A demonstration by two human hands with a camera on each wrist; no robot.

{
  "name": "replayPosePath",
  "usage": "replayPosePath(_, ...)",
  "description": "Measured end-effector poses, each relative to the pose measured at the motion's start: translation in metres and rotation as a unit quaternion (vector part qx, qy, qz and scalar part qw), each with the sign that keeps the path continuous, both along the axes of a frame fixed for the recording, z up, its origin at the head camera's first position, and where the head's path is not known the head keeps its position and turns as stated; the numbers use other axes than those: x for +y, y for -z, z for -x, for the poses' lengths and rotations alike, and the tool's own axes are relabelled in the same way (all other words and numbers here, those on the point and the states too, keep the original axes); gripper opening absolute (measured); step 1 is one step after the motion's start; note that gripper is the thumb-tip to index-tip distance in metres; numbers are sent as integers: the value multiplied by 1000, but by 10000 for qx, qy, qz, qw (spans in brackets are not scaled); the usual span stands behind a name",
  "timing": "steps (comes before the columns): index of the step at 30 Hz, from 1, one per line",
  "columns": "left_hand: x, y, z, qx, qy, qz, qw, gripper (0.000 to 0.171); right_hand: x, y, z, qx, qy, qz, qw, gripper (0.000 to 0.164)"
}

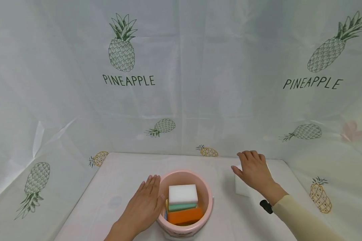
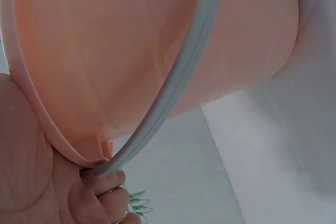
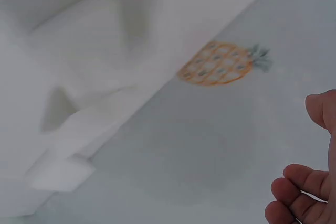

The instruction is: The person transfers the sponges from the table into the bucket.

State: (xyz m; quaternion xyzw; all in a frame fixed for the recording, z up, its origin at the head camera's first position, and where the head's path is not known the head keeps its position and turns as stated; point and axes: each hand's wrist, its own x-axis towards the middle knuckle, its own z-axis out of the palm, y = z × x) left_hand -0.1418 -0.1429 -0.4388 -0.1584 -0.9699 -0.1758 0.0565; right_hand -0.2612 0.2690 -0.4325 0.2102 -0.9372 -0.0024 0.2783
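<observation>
A pink bucket (image 1: 209, 204) stands on the table, holding a white block (image 1: 182, 193), a green block (image 1: 182, 207) and an orange block (image 1: 184, 216). Slivers of yellow and blue show at its left inside. My left hand (image 1: 143, 206) lies along the bucket's left rim with straight fingers; in the left wrist view its fingers are beside the grey handle's (image 2: 181, 72) joint. Over a white, squarish thing (image 1: 242, 185) at the right is my right hand (image 1: 254, 170), its fingers loosely bent. Nothing shows in its grasp in the right wrist view. Blurred white shapes (image 3: 63, 174) appear there.
The white table (image 1: 129, 164) ends against a pale curtain (image 1: 214, 83) printed with pineapples, which rises at the back and both sides. A black band (image 1: 266, 207) shows at the right wrist.
</observation>
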Motion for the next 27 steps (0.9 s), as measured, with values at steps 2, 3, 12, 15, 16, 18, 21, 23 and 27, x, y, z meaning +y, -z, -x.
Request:
replayPosePath(2, 0, 0, 0, -15, -5, -4, 10000, 60, 14, 5, 3, -21, 142, -113, 9998, 56)
replayPosePath(3, 0, 0, 0, -20, -7, -3, 10000, 60, 20, 7, 5, -54, 205, -149, 9997, 57)
replayPosePath(12, 0, -1, 0, -79, 12, -81, 9999, 61, 55, 25, 15, -620, 702, -403, 9948, 59)
replayPosePath(15, 0, 0, 0, -80, -6, -85, 9999, 61, 61, 35, 18, -798, 792, -454, 9926, 59)
replayPosePath(16, 0, 0, 0, -76, -13, -84, 9999, 61, 62, 39, 18, -853, 819, -476, 9918, 59)
replayPosePath(18, 0, 1, 0, -59, -22, -77, 10000, 61, 65, 46, 20, -928, 863, -504, 9907, 60)
replayPosePath(21, 0, 1, 1, -20, -25, -76, 10000, 61, 69, 56, 23, -1025, 940, -497, 9890, 61)
replayPosePath(23, 0, 1, 1, 3, -39, -72, 10000, 60, 70, 62, 25, -1120, 980, -462, 9878, 62)
replayPosePath(27, 0, 2, 2, 22, -40, -69, 10000, 60, 71, 70, 28, -1280, 1028, -322, 9859, 64)
